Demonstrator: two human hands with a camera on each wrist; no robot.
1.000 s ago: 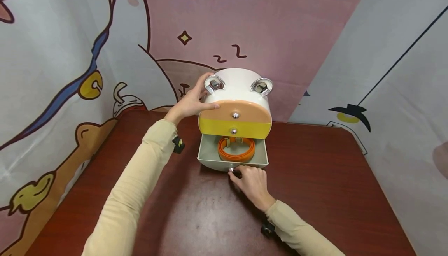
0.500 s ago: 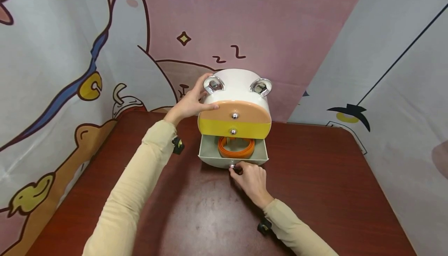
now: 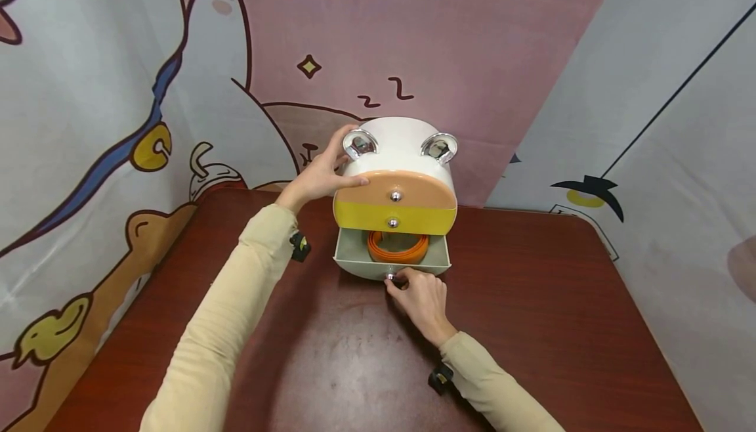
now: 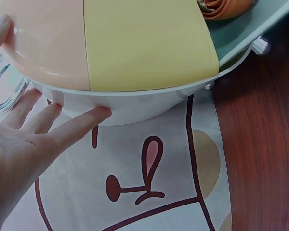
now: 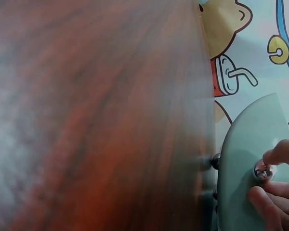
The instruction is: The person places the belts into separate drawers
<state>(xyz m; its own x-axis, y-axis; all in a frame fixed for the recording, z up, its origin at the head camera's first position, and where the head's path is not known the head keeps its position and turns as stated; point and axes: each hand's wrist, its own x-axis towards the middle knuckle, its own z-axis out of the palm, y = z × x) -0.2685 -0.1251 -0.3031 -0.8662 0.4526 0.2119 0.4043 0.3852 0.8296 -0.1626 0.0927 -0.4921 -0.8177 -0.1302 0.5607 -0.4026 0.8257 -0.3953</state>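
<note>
A small frog-like drawer cabinet (image 3: 403, 144) has a white shell, two shiny round eyes and stacked peach, yellow and pale green drawers. My left hand (image 3: 319, 174) steadies its left side, thumb on the peach front (image 4: 48, 43) and extended fingers along the white wall in the left wrist view. The pale green bottom drawer (image 3: 360, 270) is pulled partway out. Inside lies a coiled orange belt (image 3: 397, 257), its far part hidden under the yellow drawer (image 3: 360, 216). My right hand (image 3: 424, 299) pinches the bottom drawer's silver knob (image 5: 263, 170) between thumb and fingers.
The cabinet stands on a dark red wooden table (image 3: 531, 314), toward its back edge. Behind and at both sides hangs a cartoon-printed cloth (image 3: 461, 44). Two more silver knobs, one on the peach drawer (image 3: 425, 189), face forward.
The bottom drawer has slid a little way in toward the cabinet, with the right hand moving along on its knob. Less of the belt's far part shows. The left hand stays in place.
</note>
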